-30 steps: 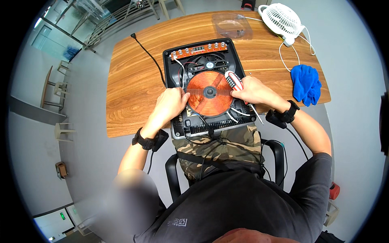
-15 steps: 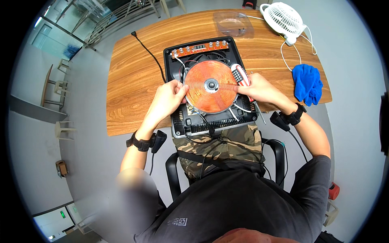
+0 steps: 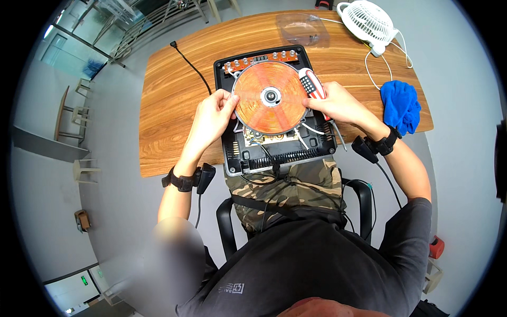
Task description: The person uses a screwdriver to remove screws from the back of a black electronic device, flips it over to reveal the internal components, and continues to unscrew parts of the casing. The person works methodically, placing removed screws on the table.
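Note:
A round copper induction coil (image 3: 270,119) is held between my hands over the opened black housing (image 3: 237,164) of an induction cooker. My left hand (image 3: 214,111) pinches the coil's left rim between thumb and fingers. At the opposite rim, my right hand (image 3: 338,104) presses its thumb against the coil and also grips a screwdriver (image 3: 311,83) with a red, white and black handle. The screwdriver's metal shaft points down past the housing's right side. White leads run from the coil's lower edge. Below it shows a circuit board (image 3: 272,138); an orange control board (image 3: 261,59) lies along the far edge.
The housing's near end juts over the wooden table's (image 3: 169,105) edge, above my lap. A black power cord (image 3: 193,67) lies to the left. At the far right are a clear plastic tray (image 3: 302,30), a white fan (image 3: 367,24) and a blue cloth (image 3: 400,105).
Both hands have moved the coil up and slightly left across the housing. More of the circuit board shows under its near edge, and the control board is partly covered.

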`<state>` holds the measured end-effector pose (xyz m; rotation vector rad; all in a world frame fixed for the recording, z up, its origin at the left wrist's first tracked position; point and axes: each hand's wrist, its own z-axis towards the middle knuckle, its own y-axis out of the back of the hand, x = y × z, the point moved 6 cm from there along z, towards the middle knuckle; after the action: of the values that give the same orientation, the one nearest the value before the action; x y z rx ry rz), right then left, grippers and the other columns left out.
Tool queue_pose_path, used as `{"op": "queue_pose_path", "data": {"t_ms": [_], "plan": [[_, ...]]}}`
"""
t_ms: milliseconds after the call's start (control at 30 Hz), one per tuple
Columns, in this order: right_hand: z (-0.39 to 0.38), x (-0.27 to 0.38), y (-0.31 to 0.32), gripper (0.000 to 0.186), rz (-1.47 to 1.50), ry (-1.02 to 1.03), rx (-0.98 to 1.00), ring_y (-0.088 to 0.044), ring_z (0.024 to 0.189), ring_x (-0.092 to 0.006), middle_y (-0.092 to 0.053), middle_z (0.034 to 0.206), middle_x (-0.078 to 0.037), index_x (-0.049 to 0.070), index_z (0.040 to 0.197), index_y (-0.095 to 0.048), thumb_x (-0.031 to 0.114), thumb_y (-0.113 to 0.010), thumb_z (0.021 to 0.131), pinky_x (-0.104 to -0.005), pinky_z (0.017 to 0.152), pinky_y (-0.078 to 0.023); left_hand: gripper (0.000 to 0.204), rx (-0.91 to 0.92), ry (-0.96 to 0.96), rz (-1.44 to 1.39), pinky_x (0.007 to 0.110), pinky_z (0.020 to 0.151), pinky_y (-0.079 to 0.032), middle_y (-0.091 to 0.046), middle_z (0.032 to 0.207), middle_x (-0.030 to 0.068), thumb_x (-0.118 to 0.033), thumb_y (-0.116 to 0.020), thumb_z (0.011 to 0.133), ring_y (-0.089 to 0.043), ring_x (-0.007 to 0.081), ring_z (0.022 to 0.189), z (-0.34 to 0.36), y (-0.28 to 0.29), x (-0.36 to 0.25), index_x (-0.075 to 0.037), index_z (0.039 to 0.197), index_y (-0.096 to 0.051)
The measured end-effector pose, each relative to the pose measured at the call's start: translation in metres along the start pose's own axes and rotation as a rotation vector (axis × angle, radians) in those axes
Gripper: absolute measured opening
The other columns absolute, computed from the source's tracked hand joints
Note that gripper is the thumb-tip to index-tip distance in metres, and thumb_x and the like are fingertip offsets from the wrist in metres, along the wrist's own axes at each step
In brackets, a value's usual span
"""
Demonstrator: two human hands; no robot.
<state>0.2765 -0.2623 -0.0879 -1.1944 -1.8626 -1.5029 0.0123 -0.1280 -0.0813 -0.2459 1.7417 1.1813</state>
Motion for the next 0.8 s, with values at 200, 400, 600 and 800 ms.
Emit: {"op": "queue_pose_path", "data": {"t_ms": [200, 400, 600, 800], "plan": [[-0.008, 0.008, -0.004, 0.045, 0.026, 0.023, 0.001, -0.065, 0.062, -0.0162, -0.066, 0.064, -0.009, -0.003, 0.082, -0.071, 0.041, -0.076, 0.089, -0.0350, 0.060, -0.050, 0.029, 0.049, -0.028, -0.173, 0.026, 0.060, -0.042, -0.059, 0.071, -0.0025, -0.029, -0.063, 0.107, -0.052, 0.0066, 0.060, -0.003, -0.001, 0.020, -0.006, 0.091, -0.057], [-0.023, 0.012, -0.009, 0.042, 0.017, 0.068, 0.037, -0.064, 0.061, -0.0149, -0.065, 0.064, -0.008, -0.002, 0.081, -0.070, 0.038, -0.078, 0.089, -0.0346, 0.059, -0.051, 0.020, 0.180, 0.076, -0.518, 0.021, 0.055, -0.035, -0.054, 0.072, -0.0050, -0.026, -0.059, 0.110, -0.047, 0.0039, 0.058, -0.026, -0.007, 0.015, -0.008, 0.101, -0.053], [-0.048, 0.034, -0.013, 0.035, 0.056, 0.112, 0.144, -0.065, 0.055, -0.0140, -0.067, 0.067, -0.008, -0.002, 0.086, -0.066, 0.031, -0.077, 0.090, -0.0324, 0.052, -0.051, 0.012, 0.243, 0.079, -0.589, 0.020, 0.056, -0.038, -0.062, 0.085, -0.0020, -0.013, -0.061, 0.107, -0.049, 0.0037, 0.064, -0.048, -0.004, 0.024, -0.007, 0.109, -0.051], [-0.055, 0.037, -0.013, 0.028, -0.049, 0.352, 0.104, -0.058, 0.059, -0.0117, -0.063, 0.068, -0.005, -0.001, 0.086, -0.061, 0.021, -0.078, 0.090, -0.0305, 0.055, -0.047, 0.019, 0.186, -0.071, -0.651, 0.020, 0.061, -0.045, -0.070, 0.102, 0.0029, -0.004, -0.067, 0.102, -0.053, 0.0028, 0.071, -0.067, -0.002, 0.021, -0.006, 0.110, -0.050]]}}
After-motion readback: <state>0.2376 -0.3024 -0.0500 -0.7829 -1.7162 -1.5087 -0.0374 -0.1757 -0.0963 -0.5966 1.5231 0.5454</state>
